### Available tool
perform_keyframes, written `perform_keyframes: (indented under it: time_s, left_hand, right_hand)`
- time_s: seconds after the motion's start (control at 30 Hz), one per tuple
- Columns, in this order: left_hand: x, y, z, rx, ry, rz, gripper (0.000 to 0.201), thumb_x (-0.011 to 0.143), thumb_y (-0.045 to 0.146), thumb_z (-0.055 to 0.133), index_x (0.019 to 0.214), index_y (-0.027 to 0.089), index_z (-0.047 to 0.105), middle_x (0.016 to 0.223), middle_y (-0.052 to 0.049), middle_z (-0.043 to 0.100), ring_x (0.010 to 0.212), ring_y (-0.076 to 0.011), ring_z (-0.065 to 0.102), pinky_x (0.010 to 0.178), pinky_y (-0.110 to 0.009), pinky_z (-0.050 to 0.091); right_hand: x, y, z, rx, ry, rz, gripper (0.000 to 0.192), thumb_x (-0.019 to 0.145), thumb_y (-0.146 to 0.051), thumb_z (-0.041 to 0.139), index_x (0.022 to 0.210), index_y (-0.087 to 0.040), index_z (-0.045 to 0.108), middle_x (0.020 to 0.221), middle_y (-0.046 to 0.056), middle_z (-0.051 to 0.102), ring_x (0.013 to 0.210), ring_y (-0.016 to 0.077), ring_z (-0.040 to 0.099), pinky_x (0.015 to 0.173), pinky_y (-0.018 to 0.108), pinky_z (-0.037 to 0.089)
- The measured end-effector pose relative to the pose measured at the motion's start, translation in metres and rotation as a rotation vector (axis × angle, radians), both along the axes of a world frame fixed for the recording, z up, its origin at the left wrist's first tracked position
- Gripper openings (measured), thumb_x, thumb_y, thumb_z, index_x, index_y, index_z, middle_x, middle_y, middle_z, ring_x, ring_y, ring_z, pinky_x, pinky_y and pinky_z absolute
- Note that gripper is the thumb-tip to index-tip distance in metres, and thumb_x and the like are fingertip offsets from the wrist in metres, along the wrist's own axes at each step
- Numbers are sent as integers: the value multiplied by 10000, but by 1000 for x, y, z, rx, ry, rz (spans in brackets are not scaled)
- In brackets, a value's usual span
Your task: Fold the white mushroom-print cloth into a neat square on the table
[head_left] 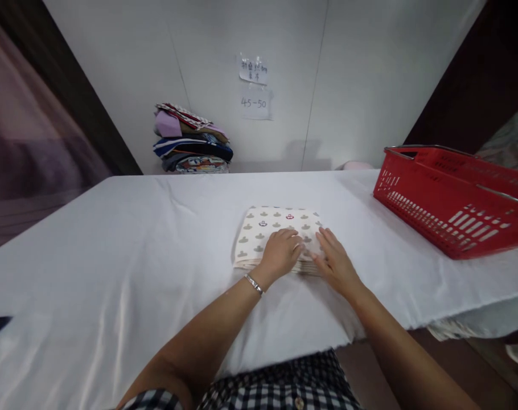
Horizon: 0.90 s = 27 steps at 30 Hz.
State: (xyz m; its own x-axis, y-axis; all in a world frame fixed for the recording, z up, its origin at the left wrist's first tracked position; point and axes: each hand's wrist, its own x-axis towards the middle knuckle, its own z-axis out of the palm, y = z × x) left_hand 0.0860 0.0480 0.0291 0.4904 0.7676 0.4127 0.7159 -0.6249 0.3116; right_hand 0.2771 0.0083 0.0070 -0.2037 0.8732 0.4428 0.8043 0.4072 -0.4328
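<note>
1. Fingers (288,234) of the left hand (280,253) curl loosely, pressing down on the folded cloth (259,233).
2. Right hand (336,262) lies flat, fingers together, on the cloth's near right corner.
3. Cloth sits mid-table (114,239); red basket (451,199) stands well right.

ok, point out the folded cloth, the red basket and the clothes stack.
folded cloth (263,230): head view, patterned top face.
red basket (434,213): head view, slotted front wall.
clothes stack (193,149): head view, front edge of dark folds.
</note>
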Motion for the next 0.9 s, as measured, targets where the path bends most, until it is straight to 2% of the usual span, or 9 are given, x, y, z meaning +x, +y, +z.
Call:
perform_keyframes:
  time_s: [0.13, 0.23, 0.3, 0.37, 0.43, 0.53, 0.63, 0.77, 0.9]
  left_hand:
    - [-19, 10, -6, -113, 131, 158, 364, 882, 405, 467, 1176, 213, 565, 1408, -78, 431, 1307, -258, 344, 1060, -438, 278]
    - [-30, 18, -5, -273, 164, 162, 484, 862, 502, 457, 1253, 224, 521, 1467, -65, 350, 1355, -266, 281, 1092, -436, 239]
    - [-39, 26, 0, -344, 148, 187, 487, 847, 509, 478, 1240, 228, 538, 1450, -57, 382, 1352, -253, 297, 1096, -400, 243]
    - [-53, 35, 5, -334, 95, 315, 456, 853, 486, 475, 1211, 217, 560, 1418, -69, 427, 1339, -243, 324, 1096, -381, 246]
    - [-68, 44, 5, -308, 23, 495, 464, 863, 459, 458, 1247, 207, 523, 1437, -82, 397, 1346, -247, 309, 1084, -386, 262]
    - [-85, 52, -2, -437, -61, 652, 554, 848, 469, 456, 1315, 173, 442, 1412, -122, 423, 1294, -265, 392, 1017, -359, 347]
    - [-91, 54, -10, -559, -129, 684, 621, 839, 501, 444, 1348, 150, 386, 1340, -147, 499, 1219, -275, 479, 965, -352, 388]
    - [-87, 51, -13, -610, -172, 697, 659, 832, 519, 444, 1360, 138, 343, 1320, -171, 512, 1200, -292, 496, 944, -363, 392]
    - [-77, 41, -15, -665, -194, 626, 658, 817, 510, 473, 1341, 134, 344, 1290, -172, 537, 1151, -303, 531, 902, -361, 414]
  right_hand:
    - [-8, 4, -15, -233, -147, 19, 567, 893, -523, 398, 1352, -193, 441, 1473, 105, 334, 1385, 278, 220, 1096, 532, 212]
    - [-8, 1, -14, -285, -60, 24, 546, 875, -536, 420, 1307, -212, 501, 1468, 85, 349, 1388, 271, 212, 1108, 521, 190]
    - [-3, 4, -6, -331, 98, 11, 497, 863, -534, 436, 1234, -233, 575, 1427, 67, 420, 1364, 260, 281, 1099, 478, 250]
    - [4, 12, 1, -348, 287, -79, 484, 850, -543, 446, 1195, -243, 606, 1398, 55, 460, 1305, 249, 390, 1053, 419, 348]
    - [13, 26, 3, -355, 410, -227, 534, 816, -561, 484, 1233, -241, 578, 1372, 66, 488, 1206, 253, 501, 984, 393, 422]
    - [21, 51, -5, -432, 452, -343, 646, 760, -548, 558, 1313, -217, 503, 1232, 104, 597, 1037, 261, 611, 892, 392, 479]
    - [19, 69, -16, -452, 426, -348, 688, 743, -541, 576, 1335, -203, 477, 1171, 121, 627, 1006, 281, 622, 844, 408, 500]
    - [15, 82, -23, -334, 374, -299, 678, 698, -472, 642, 1309, -215, 502, 1182, 115, 621, 1044, 304, 594, 854, 441, 489]
    - [32, 92, -27, -235, 392, -302, 674, 693, -437, 651, 1302, -187, 509, 1135, 110, 636, 977, 275, 619, 835, 399, 492]
